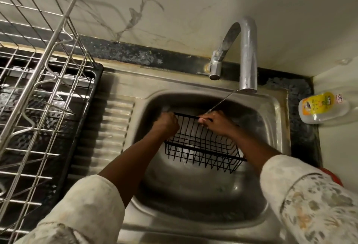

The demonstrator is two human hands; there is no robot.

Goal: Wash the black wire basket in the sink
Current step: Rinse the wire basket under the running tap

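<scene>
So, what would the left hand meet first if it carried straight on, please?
Most likely the back wall of the stainless steel sink, just beyond the black wire basket the left hand grips; depth is unclear.

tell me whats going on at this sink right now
A person is washing a black wire basket in the sink. Both hands grip its far rim, the left hand at the left corner, the right hand where a thin stream from the tap lands. A steel dish rack stands to the left, a bottle on the right counter.
</scene>
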